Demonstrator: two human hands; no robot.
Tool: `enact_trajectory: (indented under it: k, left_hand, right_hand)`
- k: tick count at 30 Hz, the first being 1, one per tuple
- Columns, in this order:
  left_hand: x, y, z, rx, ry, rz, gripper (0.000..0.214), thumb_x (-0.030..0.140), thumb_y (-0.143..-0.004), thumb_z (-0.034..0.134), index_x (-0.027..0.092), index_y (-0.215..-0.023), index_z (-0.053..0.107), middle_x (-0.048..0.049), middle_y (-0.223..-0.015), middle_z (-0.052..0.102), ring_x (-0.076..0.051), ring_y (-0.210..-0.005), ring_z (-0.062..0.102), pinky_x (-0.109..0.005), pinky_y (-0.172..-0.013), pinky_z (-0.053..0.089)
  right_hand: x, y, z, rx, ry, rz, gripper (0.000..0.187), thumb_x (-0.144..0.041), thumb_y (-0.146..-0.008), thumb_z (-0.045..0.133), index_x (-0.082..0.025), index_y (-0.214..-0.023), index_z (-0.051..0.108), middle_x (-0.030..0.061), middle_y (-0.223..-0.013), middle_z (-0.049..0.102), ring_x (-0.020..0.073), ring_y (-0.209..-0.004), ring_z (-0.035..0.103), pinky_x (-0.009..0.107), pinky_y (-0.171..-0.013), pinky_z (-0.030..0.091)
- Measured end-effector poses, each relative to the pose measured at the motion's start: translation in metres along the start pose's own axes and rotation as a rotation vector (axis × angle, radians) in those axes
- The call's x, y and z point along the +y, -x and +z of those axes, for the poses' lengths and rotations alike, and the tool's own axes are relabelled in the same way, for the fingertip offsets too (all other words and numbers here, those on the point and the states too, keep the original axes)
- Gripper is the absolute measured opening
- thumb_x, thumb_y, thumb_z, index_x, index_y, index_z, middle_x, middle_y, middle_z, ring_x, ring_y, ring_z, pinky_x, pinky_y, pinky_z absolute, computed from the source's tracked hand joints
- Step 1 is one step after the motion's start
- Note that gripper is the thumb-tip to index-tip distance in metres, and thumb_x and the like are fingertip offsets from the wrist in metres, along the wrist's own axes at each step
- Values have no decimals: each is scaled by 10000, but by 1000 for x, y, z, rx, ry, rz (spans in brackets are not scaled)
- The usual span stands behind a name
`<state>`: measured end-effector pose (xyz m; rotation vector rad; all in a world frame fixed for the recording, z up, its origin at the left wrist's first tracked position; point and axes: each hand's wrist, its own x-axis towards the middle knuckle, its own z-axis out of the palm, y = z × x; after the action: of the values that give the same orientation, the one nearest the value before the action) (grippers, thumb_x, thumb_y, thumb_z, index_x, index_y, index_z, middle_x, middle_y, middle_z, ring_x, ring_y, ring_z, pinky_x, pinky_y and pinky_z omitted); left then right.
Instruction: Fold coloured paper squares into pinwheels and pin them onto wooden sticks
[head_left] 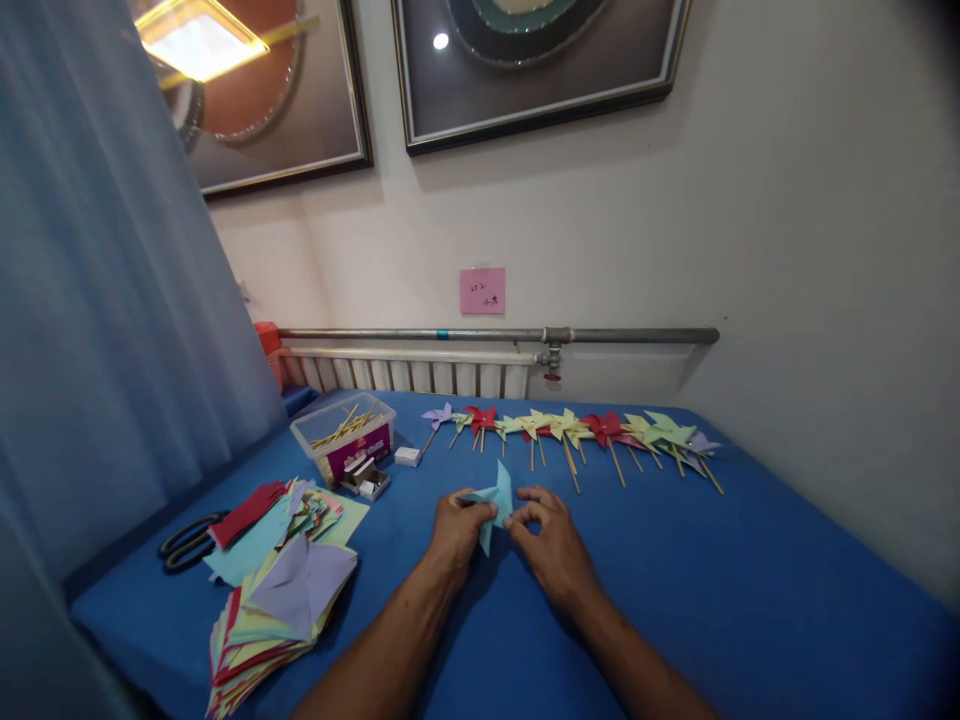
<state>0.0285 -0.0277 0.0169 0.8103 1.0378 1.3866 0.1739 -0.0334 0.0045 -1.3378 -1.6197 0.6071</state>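
A light blue paper pinwheel (pixel 501 492) with folded blades is held up over the blue-covered table. My left hand (pixel 456 532) grips it from the left, thumb lying across the paper near its middle. At the pinwheel's right edge, my right hand (pixel 553 545) has thumb and index fingertip pinched together, close against the paper. Whatever sits in that pinch is too small to make out. No stick shows on this pinwheel.
Finished pinwheels on sticks (pixel 566 425) lie in a row at the back. To the left are a plastic tub (pixel 375 440) of sticks, small boxes (pixel 367 478), scissors (pixel 187 542), and stacked cut paper (pixel 281 615). A blue curtain (pixel 112 300) hangs at far left.
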Motion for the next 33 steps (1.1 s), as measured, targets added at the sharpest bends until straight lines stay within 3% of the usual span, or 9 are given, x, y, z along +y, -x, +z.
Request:
enact_trajectory:
  k: [4,12,19,24,33]
  left_hand:
    - [-2,-1,-1,-13,-7,-6,299,241,-451,839,176,-581,577,63,-498,506,-72,-469,411,-241,-489,303]
    - [0,-2,-1,14,9,10,249,235,-469,819,152,-620,638,15,-557,601,-107,-515,497,-251,-541,378]
    - [-1,-4,-3,75,-16,32,214,241,-486,796,150,-625,661,9,-564,609,-111,-536,511,-247,-549,390]
    - [-3,-5,-4,99,-17,37,196,223,-501,793,155,-618,651,30,-547,575,-97,-506,485,-246,-546,383]
    - [-6,-5,-1,38,54,20,235,208,-496,812,156,-644,638,27,-561,610,-104,-514,513,-246,-551,406]
  right_hand:
    - [1,-2,-2,-33,-5,9,214,-331,-778,690,-271,-578,643,87,-1237,714,360,-1404,461,557,-1183,313]
    - [3,-2,0,-42,-83,48,179,-352,-797,686,-256,-649,716,111,-1273,708,343,-1367,518,535,-1194,326]
    - [11,0,7,-48,-138,-2,159,-391,-813,683,-274,-816,790,98,-1347,677,322,-1345,549,530,-1195,339]
    - [10,1,7,-78,-154,-16,167,-411,-823,679,-271,-792,767,90,-1387,647,316,-1389,511,527,-1201,326]
    - [14,-1,13,5,-170,47,225,-399,-800,694,-232,-648,699,144,-1274,689,321,-1223,631,478,-1122,409]
